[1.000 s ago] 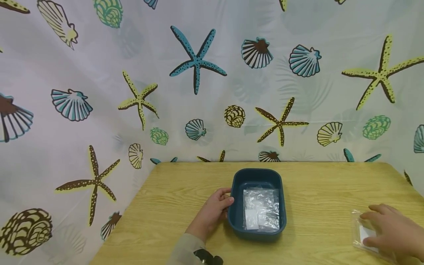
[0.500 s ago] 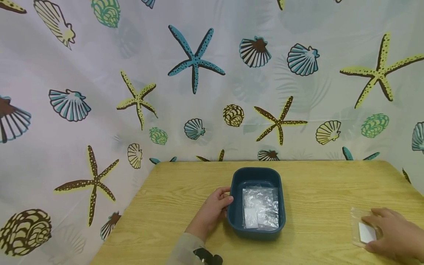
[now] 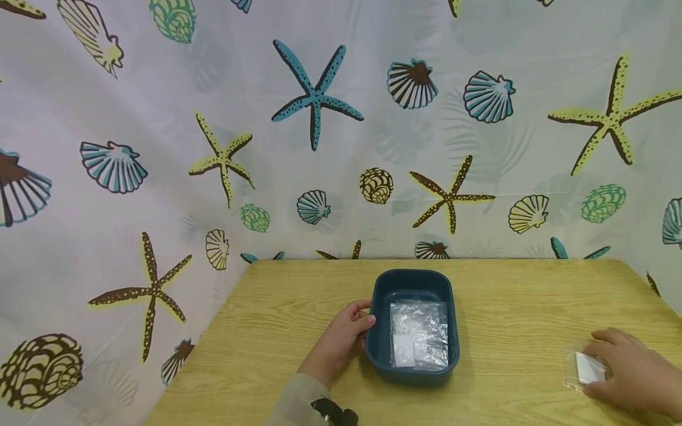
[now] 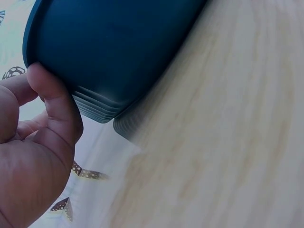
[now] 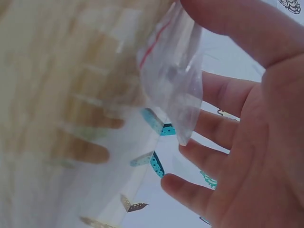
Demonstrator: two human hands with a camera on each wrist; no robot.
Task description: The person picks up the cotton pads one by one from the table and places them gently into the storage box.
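Observation:
A dark blue plastic bin (image 3: 412,380) stands on the table, with several clear zip bags (image 3: 418,331) lying flat inside. At its left wall my left hand (image 3: 343,334) grips the side, and in the left wrist view the thumb lies against the wall near the rim. Far to the right, my right hand (image 3: 634,370) pinches a small clear zip bag (image 3: 589,368) with a white piece in it. The right wrist view shows this bag (image 5: 173,76) with a red zip line, hanging from the thumb side just off the table; the other fingers are spread behind it.
The light wood table (image 3: 511,319) reaches back to a white curtain (image 3: 341,177) printed with shells and starfish, which also runs along the left side. Bare wood lies between the bin and my right hand.
My right hand has closed from spread fingers over the zip bag to a pinch on it, and the bag now looks tilted and slightly raised. The left hand and bin stay put.

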